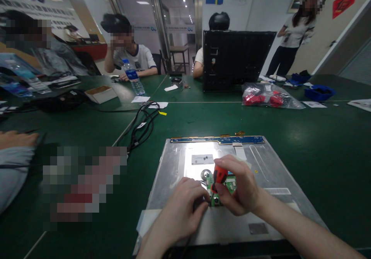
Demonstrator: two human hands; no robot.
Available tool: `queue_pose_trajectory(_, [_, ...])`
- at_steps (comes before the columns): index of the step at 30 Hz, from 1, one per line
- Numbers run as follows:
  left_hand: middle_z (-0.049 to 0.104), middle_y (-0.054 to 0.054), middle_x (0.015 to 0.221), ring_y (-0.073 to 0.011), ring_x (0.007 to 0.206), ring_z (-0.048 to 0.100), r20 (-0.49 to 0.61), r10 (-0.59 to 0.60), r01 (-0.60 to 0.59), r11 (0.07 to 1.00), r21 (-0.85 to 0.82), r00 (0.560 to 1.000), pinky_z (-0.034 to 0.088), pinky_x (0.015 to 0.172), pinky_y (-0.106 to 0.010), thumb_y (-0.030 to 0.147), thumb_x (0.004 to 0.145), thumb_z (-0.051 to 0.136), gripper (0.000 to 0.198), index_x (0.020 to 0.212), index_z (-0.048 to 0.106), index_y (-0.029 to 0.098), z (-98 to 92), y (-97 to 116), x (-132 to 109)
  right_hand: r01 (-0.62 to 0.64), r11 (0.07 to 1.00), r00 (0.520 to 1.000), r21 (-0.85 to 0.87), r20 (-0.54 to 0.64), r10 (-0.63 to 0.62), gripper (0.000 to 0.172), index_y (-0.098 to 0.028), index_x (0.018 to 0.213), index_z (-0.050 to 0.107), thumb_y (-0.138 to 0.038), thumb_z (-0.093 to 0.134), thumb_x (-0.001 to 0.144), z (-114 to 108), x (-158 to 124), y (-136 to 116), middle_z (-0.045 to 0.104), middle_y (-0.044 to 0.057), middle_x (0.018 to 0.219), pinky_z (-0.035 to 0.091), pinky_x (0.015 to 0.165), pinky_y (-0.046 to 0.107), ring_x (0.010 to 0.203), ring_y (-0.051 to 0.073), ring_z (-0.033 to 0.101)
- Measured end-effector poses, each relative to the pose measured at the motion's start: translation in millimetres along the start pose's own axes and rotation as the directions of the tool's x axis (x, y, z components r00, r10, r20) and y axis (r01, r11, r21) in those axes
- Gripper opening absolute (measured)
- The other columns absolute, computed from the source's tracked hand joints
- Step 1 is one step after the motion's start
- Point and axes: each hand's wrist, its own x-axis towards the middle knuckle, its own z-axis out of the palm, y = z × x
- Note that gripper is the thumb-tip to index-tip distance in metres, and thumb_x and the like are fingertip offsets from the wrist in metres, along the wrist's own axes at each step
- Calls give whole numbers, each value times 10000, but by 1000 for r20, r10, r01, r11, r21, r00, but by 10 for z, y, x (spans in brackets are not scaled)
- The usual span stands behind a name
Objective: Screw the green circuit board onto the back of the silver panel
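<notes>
My right hand point(245, 185) grips a screwdriver point(220, 174) with a short red-and-black handle, pinched between thumb and fingers. The tool stands nearly upright, its lower end over a small green circuit board point(231, 183). At the board's left edge, my left hand point(184, 205) is closed, with thumb and fingertips close together; what they hold is hidden. Under both hands lies a silver display panel point(171, 174). A long blue circuit strip point(249, 139) runs along the panel's far edge, with a flat ribbon cable point(238, 147) attached.
Black cables point(145, 125) lie coiled left of the panel. Farther back stand a large black screen point(237, 60), a water bottle point(133, 77), a cardboard box point(101, 94) and a plastic bag with red items point(272, 96). A neighbour's hand point(19, 139) rests at the left; other people are across the table.
</notes>
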Motion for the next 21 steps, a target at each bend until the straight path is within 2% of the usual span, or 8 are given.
queue_pose_trajectory(5, [679, -22, 879, -219, 857, 590, -15, 1, -1, 1000, -12, 1000, 403, 843, -373, 78, 831, 565, 143, 850, 625, 206, 15, -14, -3, 3, 999, 1000, -40, -20, -4, 481, -161, 1328, 445, -136, 531, 855, 25, -5, 12, 539, -10, 749, 398, 498, 274, 597, 153, 509])
queue_pose_trajectory(10, [683, -32, 907, -230, 886, 583, -14, -16, 16, 1000, -1, 1000, 398, 850, -376, 91, 837, 574, 133, 861, 637, 206, 26, -30, -21, 37, 999, 999, 12, 7, -37, 445, -142, 1327, 459, -238, 483, 893, -10, 25, 0, 566, 28, 805, 452, 513, 286, 648, 170, 555])
queue_pose_trajectory(15, [679, -22, 875, -221, 854, 585, 2, -20, 20, 1000, 14, 1000, 406, 854, -375, 90, 825, 580, 132, 856, 632, 207, 16, -22, -23, -1, 1000, 999, 26, 44, 0, 515, -138, 1364, 434, -153, 441, 849, -51, 23, -19, 624, 74, 896, 534, 578, 316, 766, 201, 626])
queue_pose_trajectory(21, [673, -20, 857, -217, 842, 589, 8, -18, 18, 999, 27, 1000, 412, 843, -370, 89, 830, 578, 129, 843, 631, 206, 15, -8, -8, -15, 999, 1000, -31, 14, 15, 557, -145, 1380, 419, -115, 457, 825, -28, 11, -33, 626, 40, 823, 515, 540, 304, 696, 189, 607])
